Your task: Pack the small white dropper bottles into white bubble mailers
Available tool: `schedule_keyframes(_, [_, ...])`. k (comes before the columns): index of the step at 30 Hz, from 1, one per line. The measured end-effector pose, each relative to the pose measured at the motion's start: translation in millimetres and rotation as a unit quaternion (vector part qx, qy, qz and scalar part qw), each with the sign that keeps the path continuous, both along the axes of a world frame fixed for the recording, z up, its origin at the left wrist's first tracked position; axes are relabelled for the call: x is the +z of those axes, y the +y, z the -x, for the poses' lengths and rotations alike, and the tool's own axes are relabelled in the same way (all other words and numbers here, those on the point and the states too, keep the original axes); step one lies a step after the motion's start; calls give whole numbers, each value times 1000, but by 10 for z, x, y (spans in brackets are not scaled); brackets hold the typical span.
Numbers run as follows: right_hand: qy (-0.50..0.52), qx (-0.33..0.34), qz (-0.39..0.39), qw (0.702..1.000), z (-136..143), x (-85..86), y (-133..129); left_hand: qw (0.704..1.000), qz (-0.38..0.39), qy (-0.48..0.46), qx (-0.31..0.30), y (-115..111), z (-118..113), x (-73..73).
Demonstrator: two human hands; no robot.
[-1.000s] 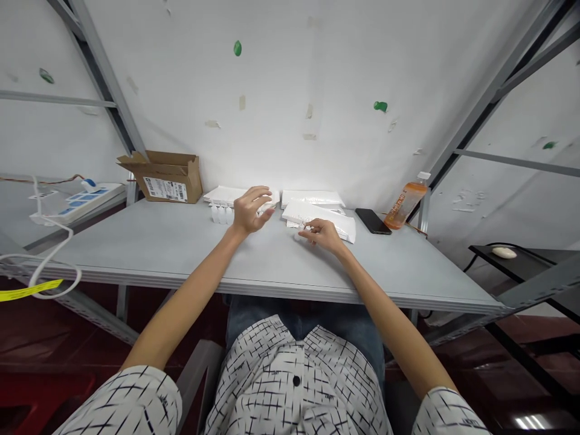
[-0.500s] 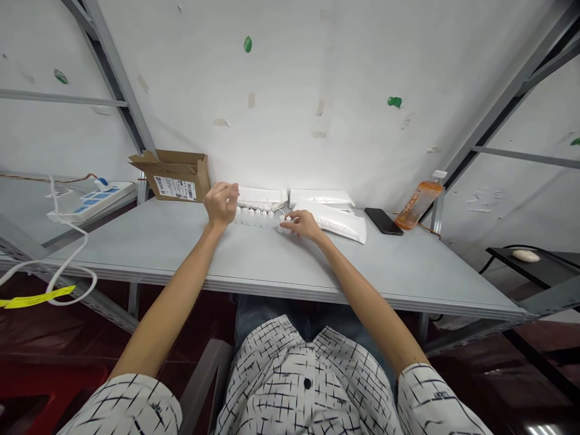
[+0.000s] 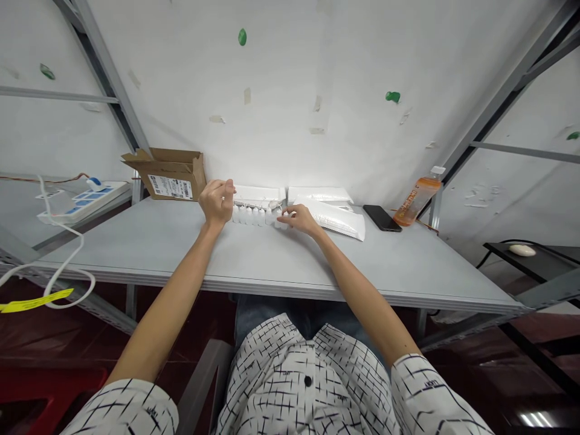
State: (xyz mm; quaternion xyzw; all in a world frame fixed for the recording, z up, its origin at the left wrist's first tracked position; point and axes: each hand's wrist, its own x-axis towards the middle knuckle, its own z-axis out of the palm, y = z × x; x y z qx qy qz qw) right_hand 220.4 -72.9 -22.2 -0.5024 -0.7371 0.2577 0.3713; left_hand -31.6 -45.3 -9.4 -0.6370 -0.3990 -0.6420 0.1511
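Several small white pieces (image 3: pixel 255 216) stand side by side in a row on the grey table, with what look like thin loops or cords at their tops; their exact kind is too small to tell. At the row's left end, my left hand (image 3: pixel 217 202) is raised with its fingers curled closed, and whatever lies inside them is hidden. My right hand (image 3: pixel 299 218) is at the right end, thumb and fingertips pinched on a small white piece there. White padded mailers (image 3: pixel 338 219) lie behind and beside my right hand.
An open cardboard box (image 3: pixel 174 175) stands at the back left, and a power strip (image 3: pixel 93 198) with a white cable is further left. To the right are a black phone (image 3: pixel 382 218) and an orange drink bottle (image 3: pixel 415 200). The wall (image 3: pixel 281 151) rises behind the table (image 3: pixel 272 260).
The view has shifted slightly. My right hand has moved a little left along the row, its fingers still pinched. My left hand keeps its curled pose at the left end.
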Motion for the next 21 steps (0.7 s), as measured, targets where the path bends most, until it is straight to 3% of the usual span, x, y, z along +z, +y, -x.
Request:
schedule_keyframes(5, [31,-6,15,999,-90,76,-26,999,34,31,18,-51,-36,13])
schedule_keyframes(15, [-13,-20,22,999,-111,71,-35,975,109,181,-65,-147,-275,106])
schedule_keyframes(21, [-20,-27,16,999,-75,45,-10,937,205,262,-104,-69,-296,343])
